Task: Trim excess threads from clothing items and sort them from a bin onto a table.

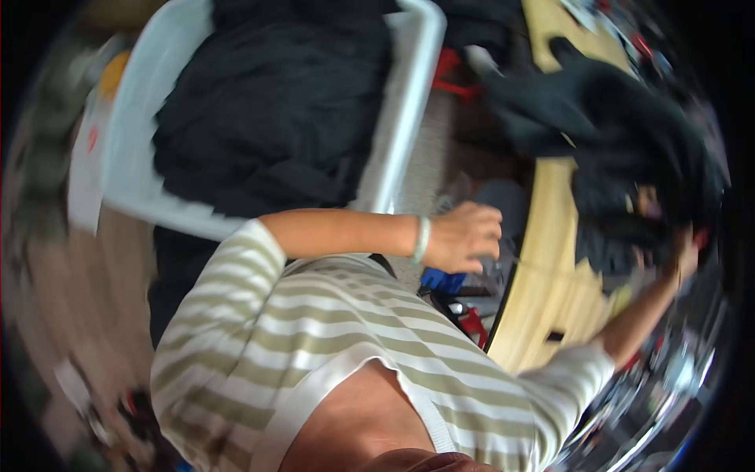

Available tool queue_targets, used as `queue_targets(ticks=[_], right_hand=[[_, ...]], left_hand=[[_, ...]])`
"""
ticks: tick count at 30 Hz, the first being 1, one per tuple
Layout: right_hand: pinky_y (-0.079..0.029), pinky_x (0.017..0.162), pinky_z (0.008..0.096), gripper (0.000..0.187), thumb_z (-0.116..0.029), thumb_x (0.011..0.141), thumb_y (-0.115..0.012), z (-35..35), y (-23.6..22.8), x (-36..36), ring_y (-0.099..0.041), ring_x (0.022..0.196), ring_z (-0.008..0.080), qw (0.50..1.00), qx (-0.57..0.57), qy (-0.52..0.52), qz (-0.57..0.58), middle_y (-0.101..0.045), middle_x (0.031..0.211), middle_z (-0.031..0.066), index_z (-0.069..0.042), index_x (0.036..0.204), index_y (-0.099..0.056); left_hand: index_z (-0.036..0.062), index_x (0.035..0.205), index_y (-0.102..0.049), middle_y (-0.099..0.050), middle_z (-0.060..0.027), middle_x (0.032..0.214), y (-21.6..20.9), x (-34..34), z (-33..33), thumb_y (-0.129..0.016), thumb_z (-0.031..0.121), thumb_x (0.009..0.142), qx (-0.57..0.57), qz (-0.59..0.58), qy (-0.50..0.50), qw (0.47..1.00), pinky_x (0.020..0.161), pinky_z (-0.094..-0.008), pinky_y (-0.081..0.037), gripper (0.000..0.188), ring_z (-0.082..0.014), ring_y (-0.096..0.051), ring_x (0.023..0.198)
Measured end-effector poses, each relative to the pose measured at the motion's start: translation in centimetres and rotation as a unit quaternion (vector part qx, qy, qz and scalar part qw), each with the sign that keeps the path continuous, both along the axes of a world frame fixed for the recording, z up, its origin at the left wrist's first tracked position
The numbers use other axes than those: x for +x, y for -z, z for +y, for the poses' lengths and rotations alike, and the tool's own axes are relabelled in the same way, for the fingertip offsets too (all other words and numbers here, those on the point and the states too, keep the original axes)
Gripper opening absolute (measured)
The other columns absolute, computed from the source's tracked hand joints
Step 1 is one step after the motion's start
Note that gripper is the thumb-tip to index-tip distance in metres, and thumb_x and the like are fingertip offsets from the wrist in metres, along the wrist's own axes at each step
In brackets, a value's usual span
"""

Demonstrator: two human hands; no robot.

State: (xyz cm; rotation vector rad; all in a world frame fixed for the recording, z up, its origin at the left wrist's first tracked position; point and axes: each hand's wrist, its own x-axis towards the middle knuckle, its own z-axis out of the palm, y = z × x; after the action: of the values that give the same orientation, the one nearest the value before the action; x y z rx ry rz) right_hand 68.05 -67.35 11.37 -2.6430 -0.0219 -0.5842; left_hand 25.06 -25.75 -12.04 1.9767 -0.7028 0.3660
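Note:
My right hand (687, 256), at the far right, grips the edge of a black garment (621, 110). The garment spreads over the wooden table, blurred by motion, and its exact kind does not show. My left hand (464, 237), with a pale band on its wrist, hovers before my body near the table's left edge. Its fingers are loosely bent and apart, and no held thing is visible in them. To the left of it stands a white plastic bin (126, 169) with a heap of black cloth (275, 110) in it.
The pale wooden table (543, 259) carries clutter along its far right side. Between bin and table are a blue item (443, 281) and a red item (473, 324) low down. Another red thing (456, 75) lies beyond. Wooden flooring (71, 299) shows at left.

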Motion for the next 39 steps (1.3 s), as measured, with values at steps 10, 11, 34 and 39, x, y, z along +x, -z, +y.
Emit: queue_targets(ticks=[10, 11, 34, 39], right_hand=[[-0.036, 0.037, 0.0257, 0.024, -0.025, 0.089, -0.058, 29.3, 25.1, -24.0, -0.048, 0.040, 0.0116, 0.883, 0.030, -0.190, 0.427, -0.065, 0.066, 0.0075, -0.002, 0.093, -0.061], [-0.037, 0.037, 0.0249, 0.031, -0.030, 0.090, -0.059, 27.7, 29.3, -23.6, -0.048, 0.041, 0.0091, 0.874, 0.030, -0.151, 0.462, -0.065, 0.063, 0.0066, -0.002, 0.078, -0.064], [-0.048, 0.066, 0.0480, 0.021, -0.022, 0.090, -0.061, 56.7, 32.7, -48.2, -0.061, 0.078, 0.0432, 0.633, -0.247, -0.619, 0.394, -0.063, 0.082, 0.0220, -0.001, 0.093, -0.056], [-0.048, 0.068, 0.0485, 0.021, -0.020, 0.089, -0.061, 57.0, 32.8, -47.3, -0.060, 0.079, 0.0430, 0.647, -0.271, -0.601, 0.384, -0.061, 0.086, 0.0226, 0.000, 0.094, -0.055]], left_hand=[[0.0099, 0.104, -0.067, -0.059, -0.0099, 0.108, 12.8, -11.9, 17.0, -0.070, 0.026, 0.078, 0.088, 0.389, -0.334, 0.854, 0.091, -0.0412, -0.043, 0.031, -0.0300, -0.053, 0.105], [0.0104, 0.102, -0.067, -0.059, -0.0098, 0.108, 13.9, -12.7, 18.5, -0.070, 0.026, 0.077, 0.071, 0.380, -0.385, 0.838, 0.090, -0.0424, -0.044, 0.029, -0.0310, -0.053, 0.105], [0.0180, 0.127, -0.055, -0.049, -0.0106, 0.130, 24.5, -27.7, 34.7, -0.070, 0.020, 0.080, 0.118, 0.528, -0.422, 0.727, 0.102, -0.0445, -0.036, 0.050, -0.0328, -0.045, 0.124], [0.0120, 0.089, -0.066, -0.053, -0.0047, 0.115, 24.4, -28.1, 33.9, -0.064, 0.017, 0.084, 0.023, 0.508, -0.401, 0.763, 0.091, -0.0456, -0.040, 0.008, -0.0293, -0.050, 0.111]])
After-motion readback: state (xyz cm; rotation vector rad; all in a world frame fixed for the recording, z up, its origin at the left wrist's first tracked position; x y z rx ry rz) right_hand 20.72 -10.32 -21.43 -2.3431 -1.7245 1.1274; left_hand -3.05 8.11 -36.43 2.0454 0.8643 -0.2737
